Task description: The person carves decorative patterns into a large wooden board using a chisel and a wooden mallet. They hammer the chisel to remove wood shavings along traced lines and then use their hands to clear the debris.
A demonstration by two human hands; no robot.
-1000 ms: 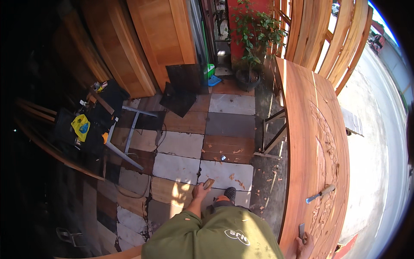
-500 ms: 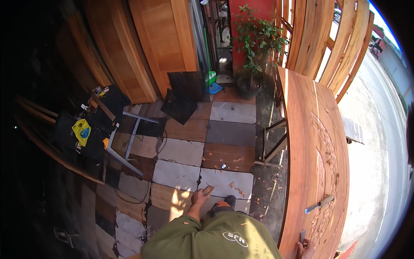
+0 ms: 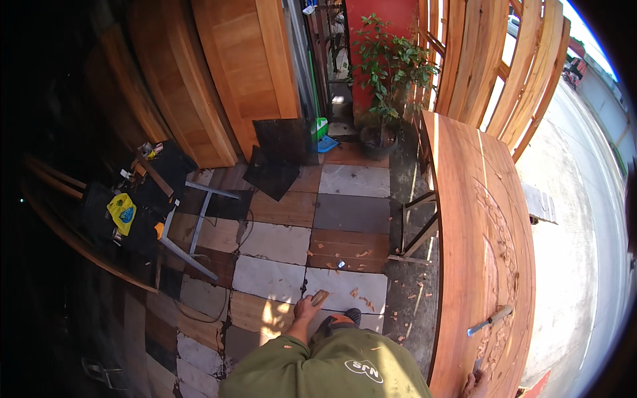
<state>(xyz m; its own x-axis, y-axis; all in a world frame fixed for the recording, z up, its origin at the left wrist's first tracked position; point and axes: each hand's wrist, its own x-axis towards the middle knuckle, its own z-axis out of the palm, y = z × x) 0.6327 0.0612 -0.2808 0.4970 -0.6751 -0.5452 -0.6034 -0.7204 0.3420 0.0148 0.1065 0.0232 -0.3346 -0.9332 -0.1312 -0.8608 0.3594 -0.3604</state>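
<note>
My left hand (image 3: 305, 310) is closed around a short wooden piece (image 3: 320, 297), held out over the tiled floor beside my shirt. At the lower right, my right hand (image 3: 475, 385) is closed on a chisel (image 3: 478, 365); its flat grey blade shows above the fingers, while the handle is hidden. That hand rests on a long reddish wooden panel (image 3: 458, 265) with a curved carved pattern along its right half. Another chisel (image 3: 490, 321), with a wooden handle and bluish blade, lies across the carving just beyond my right hand.
Wood chips (image 3: 363, 300) lie on the patchwork tiles. To the left stands a black-topped table (image 3: 156, 192) on metal legs, holding a yellow bag (image 3: 121, 213) and tools. Tall wooden panels (image 3: 245, 66) lean at the back, near a potted plant (image 3: 379, 142). A cable (image 3: 199, 317) crosses the floor.
My right hand and its chisel have shifted slightly right on the panel, toward the carving. My left hand still holds the wooden piece. The whole view has tilted a little.
</note>
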